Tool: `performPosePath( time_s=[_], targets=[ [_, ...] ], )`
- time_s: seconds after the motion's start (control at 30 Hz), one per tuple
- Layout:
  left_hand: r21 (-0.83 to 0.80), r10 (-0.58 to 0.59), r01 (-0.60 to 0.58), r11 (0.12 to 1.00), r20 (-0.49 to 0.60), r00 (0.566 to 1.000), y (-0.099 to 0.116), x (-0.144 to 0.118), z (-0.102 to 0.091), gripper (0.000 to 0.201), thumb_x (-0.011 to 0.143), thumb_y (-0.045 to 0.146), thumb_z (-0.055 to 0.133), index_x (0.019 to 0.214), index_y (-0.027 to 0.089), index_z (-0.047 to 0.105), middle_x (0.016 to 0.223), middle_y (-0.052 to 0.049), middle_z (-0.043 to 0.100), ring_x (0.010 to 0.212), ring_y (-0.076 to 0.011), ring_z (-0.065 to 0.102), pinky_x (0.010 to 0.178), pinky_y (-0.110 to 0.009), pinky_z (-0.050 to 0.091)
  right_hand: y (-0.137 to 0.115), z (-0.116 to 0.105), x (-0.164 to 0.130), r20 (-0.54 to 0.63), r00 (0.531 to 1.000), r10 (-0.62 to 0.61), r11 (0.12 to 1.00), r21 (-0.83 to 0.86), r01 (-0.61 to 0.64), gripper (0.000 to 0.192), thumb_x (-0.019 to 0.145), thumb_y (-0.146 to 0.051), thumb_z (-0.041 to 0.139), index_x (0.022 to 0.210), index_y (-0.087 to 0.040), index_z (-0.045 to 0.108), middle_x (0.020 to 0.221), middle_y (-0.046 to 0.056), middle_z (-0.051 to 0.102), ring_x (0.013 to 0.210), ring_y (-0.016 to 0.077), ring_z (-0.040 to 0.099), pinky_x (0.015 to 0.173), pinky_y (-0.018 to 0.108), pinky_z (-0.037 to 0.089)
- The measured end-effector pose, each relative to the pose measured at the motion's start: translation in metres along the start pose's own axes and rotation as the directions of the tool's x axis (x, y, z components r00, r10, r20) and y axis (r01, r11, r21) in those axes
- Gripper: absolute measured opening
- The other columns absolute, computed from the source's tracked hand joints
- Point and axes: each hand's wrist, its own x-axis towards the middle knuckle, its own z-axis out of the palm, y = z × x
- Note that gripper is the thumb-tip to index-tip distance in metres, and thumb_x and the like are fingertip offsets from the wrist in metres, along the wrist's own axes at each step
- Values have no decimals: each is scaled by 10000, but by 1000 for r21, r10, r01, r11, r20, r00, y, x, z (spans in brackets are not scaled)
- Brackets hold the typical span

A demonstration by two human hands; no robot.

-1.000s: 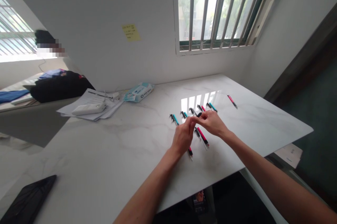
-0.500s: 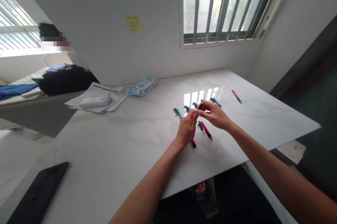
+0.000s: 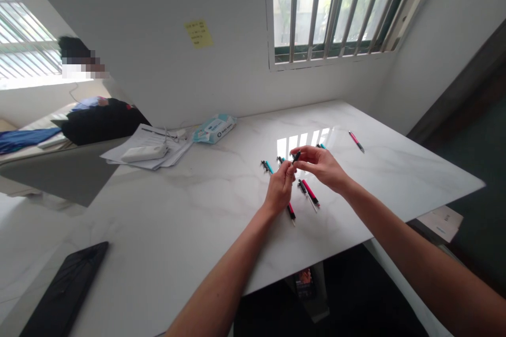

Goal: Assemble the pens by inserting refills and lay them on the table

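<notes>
meanwhile both hands (image 3: 304, 176) pinch a pen (image 3: 295, 157) mid-table (image 3: 177, 210), edges well apart.

- The left hand (image 3: 280, 188) and right hand (image 3: 322, 167) meet above the middle of the white marble table (image 3: 166, 221), fingertips pinching a small black pen part (image 3: 296, 156) between them.
- A pink pen (image 3: 310, 192) lies on the table just under the right hand; another pink pen (image 3: 356, 141) lies alone towards the far right edge.
- A teal pen (image 3: 268, 166) lies beside the left hand.
- A wipes pack (image 3: 214, 128) and papers (image 3: 146, 150) sit by the far left edge.
- A black tablet (image 3: 63, 289) rests at the near left corner.
</notes>
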Motion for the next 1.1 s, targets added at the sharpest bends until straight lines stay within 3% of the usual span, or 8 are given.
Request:
performPosePath(
  time_s=[0.13, 0.27, 0.37, 0.43, 0.57, 0.83, 0.97, 1.1],
  targets=[
    [-44, -10, 10, 999, 2, 1000, -3, 0, 1, 429, 1052, 590, 372, 925, 212, 530, 736, 8, 528, 660, -138, 498, 614, -260, 398, 1, 2, 2, -13, 1000, 26, 999, 19, -25, 456, 784, -385, 850, 1198, -241, 726, 1084, 69, 754, 968, 211, 708, 874, 387, 591],
    [-96, -11, 13, 995, 20, 1000, -5, 1, 3, 435, 1046, 600, 388, 934, 210, 542, 749, 6, 528, 661, -134, 485, 608, -260, 401, -1, 4, 4, -23, 1000, 19, 1000, -14, -19, 442, 789, -413, 848, 1161, -207, 732, 915, 45, 734, 828, 195, 698, 800, 382, 599],
    [-175, -29, 27, 984, -4, 1000, -5, 3, 4, 423, 1036, 602, 419, 913, 210, 523, 731, 17, 498, 640, -122, 452, 593, -252, 394, -3, 6, 5, 7, 1000, 17, 999, 46, -17, 471, 808, -402, 827, 1228, -225, 708, 1056, 72, 743, 908, 206, 708, 836, 393, 605],
    [-218, -40, 37, 975, -7, 999, -5, 4, 4, 424, 1030, 608, 431, 916, 209, 522, 717, 23, 474, 628, -118, 428, 579, -247, 384, -3, 7, 6, -32, 999, 27, 1000, 7, -27, 513, 787, -396, 845, 1252, -234, 703, 1127, 84, 731, 977, 219, 704, 853, 389, 604],
    [-274, -62, 60, 960, 0, 998, -3, 4, 5, 436, 1020, 623, 445, 921, 207, 527, 701, 30, 442, 610, -113, 391, 549, -243, 360, 0, 10, 8, -98, 995, 9, 997, -70, -15, 475, 787, -398, 842, 1206, -208, 721, 934, 48, 732, 860, 200, 699, 807, 377, 592],
    [-432, -84, 96, 896, 48, 995, 0, 7, 4, 445, 997, 642, 499, 886, 211, 490, 650, 57, 354, 547, -92, 303, 477, -234, 247, -2, 14, 12, -58, 998, 7, 990, 140, 1, 475, 779, -296, 802, 1243, -255, 705, 1105, 66, 775, 996, 219, 712, 934, 407, 577],
    [-485, -101, 123, 866, 72, 992, 2, 8, 5, 476, 986, 673, 491, 883, 208, 499, 626, 57, 359, 545, -99, 305, 488, -239, 275, 2, 16, 15, -85, 995, 47, 972, 234, -26, 501, 759, -292, 814, 1246, -263, 699, 1192, 69, 747, 1041, 207, 694, 931, 381, 568],
    [-511, -110, 132, 849, 72, 991, 3, 9, 5, 480, 976, 676, 514, 887, 204, 509, 623, 59, 366, 545, -97, 308, 486, -236, 284, 8, 16, 17, -133, 991, 24, 991, 135, -6, 476, 726, -331, 881, 1161, -215, 728, 936, 26, 735, 877, 179, 685, 854, 357, 564]
  ],
)
